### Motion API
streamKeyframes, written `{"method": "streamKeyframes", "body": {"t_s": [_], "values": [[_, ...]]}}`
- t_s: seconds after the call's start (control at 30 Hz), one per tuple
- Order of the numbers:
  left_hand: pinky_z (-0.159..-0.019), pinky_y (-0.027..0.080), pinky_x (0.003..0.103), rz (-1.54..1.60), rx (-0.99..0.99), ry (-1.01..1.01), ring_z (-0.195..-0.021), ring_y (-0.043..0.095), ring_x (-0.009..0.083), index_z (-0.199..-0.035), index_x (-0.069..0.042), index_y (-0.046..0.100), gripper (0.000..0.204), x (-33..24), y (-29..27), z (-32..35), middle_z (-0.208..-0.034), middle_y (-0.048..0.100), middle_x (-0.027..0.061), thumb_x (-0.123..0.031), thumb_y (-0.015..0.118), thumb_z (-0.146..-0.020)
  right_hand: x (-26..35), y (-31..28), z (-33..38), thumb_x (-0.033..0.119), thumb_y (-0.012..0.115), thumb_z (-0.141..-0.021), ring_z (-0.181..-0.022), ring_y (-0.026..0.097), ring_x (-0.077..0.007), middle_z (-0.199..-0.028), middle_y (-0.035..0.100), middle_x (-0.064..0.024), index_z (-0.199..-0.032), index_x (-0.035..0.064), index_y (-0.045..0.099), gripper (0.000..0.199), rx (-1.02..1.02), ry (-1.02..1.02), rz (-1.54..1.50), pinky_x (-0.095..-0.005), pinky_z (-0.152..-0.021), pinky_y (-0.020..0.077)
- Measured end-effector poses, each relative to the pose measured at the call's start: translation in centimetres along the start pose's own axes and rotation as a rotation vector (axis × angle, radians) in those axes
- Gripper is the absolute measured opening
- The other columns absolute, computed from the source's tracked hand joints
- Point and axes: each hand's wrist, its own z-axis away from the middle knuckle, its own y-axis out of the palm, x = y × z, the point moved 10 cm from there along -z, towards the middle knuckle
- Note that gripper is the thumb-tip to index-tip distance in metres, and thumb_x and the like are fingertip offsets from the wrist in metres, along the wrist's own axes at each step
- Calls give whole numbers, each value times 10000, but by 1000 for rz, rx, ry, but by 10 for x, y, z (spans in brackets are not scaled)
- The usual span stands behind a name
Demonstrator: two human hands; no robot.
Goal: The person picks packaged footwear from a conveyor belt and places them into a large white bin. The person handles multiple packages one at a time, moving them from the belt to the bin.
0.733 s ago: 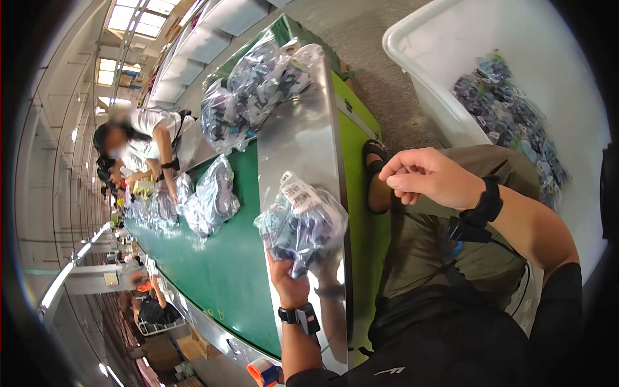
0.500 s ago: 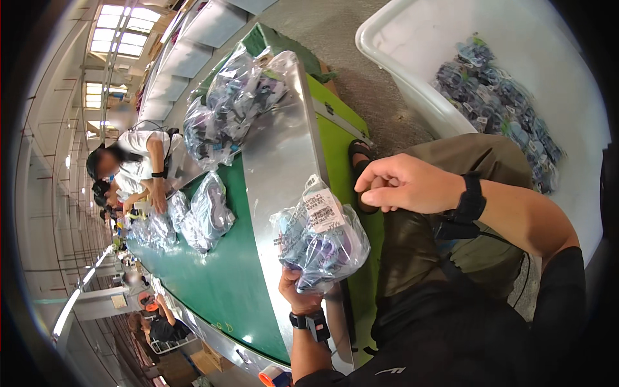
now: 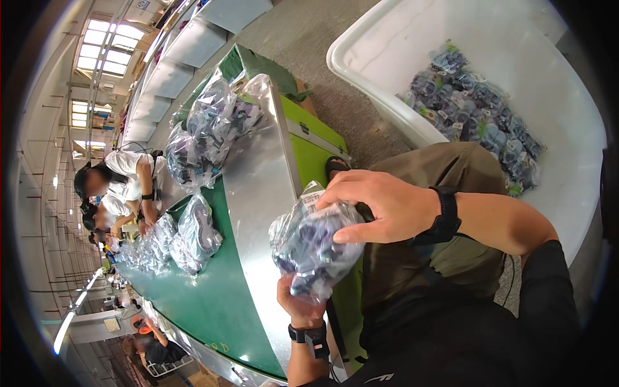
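Observation:
A clear plastic bag (image 3: pixel 313 248) packed with purple and blue articles is up in front of me, over the metal edge of the work table. My left hand (image 3: pixel 302 304) grips its lower end, with the fingers partly hidden behind the plastic. Across its upper right side lies my right hand (image 3: pixel 393 206), thumb pressed on the front and fingers at the labelled top. What exactly the articles are cannot be made out through the shiny plastic.
A large bundle of similar bags (image 3: pixel 213 129) rests at the table's far end. More filled bags (image 3: pixel 193 235) lie along the green belt (image 3: pixel 225 297), where co-workers (image 3: pixel 132 174) stand. On my right, a white tub (image 3: pixel 380 90) holds many small packs (image 3: pixel 477 113).
My right hand has come left from beside the bag onto it, its curled fingers now reaching over the plastic. The left hand keeps its grip. The whole view has shifted slightly.

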Motion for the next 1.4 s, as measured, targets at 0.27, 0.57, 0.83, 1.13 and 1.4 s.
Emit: {"method": "streamKeyframes", "body": {"t_s": [0.27, 0.57, 0.83, 1.13, 1.4], "values": [[-1139, 447, 488, -65, 171, -143, -1320, 588, 293, -1435, -83, 548, 514, 22, 101, 7, -1434, 621, 97, -404, 539, -1034, 64, 27, 18, 290, 910, -662, -1160, 620, -295, -1218, 628, -117, -1259, 80, 629, 692, 119, -228, 597, -455, -980, 439], [-1014, 541, 472, -343, 520, 155, -1111, 644, 261, -1548, 12, 380, 675, 5, 162, 21, -1203, 628, 136, -277, 664, -1008, 86, -107, 42, 277, 833, -705, -962, 627, -364, -1056, 601, -166, -1125, 35, 548, 562, -205, -107, 885, -482, -849, 486], [-827, 592, 311, -669, 120, 267, -907, 674, 150, -1366, 4, 568, 341, -34, 40, -24, -1034, 663, 59, -133, 591, -1054, -34, -264, 162, 212, 820, -761, -1158, 597, -410, -1244, 594, -214, -1284, 21, 517, 634, -378, 441, 1083, -489, -955, 502], [-673, 478, 210, -517, -31, 355, -813, 590, 80, -1334, -23, 571, 291, -53, -45, -38, -1026, 652, 43, -120, 583, -1059, -218, -265, 327, 212, 911, -631, -1113, 645, -448, -1128, 682, -252, -1222, 8, 597, 699, 232, 1120, 848, -496, -908, 532], [-641, 507, 243, -425, -120, 364, -734, 607, 131, -1285, -4, 602, 244, -55, -45, -36, -889, 665, 70, -38, 602, -1043, -205, -319, 210, 190, 879, -705, -1191, 612, -380, -1206, 638, -151, -1279, 117, 588, 648, 43, 826, 1116, -517, -976, 500]]}}
